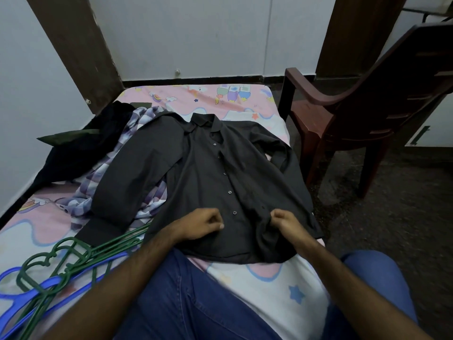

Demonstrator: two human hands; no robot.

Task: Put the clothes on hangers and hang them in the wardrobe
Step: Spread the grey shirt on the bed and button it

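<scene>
Fingers (215,220) of both hands pinching dark shirt (208,173) hem at bed (282,278) near edge, hangers (61,263) unused at near-left corner, nothing hung yet.

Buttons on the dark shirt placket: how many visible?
5 on the dark shirt, running down the placket: below the collar, then, and lowest between the hands. More may be hidden in folds.

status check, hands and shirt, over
Left hand curled on the dark grey button-up shirt, right hand pinching its front edge. Shirt flat on bed, no hanger in it. Green plastic hangers lie alongside.
</scene>
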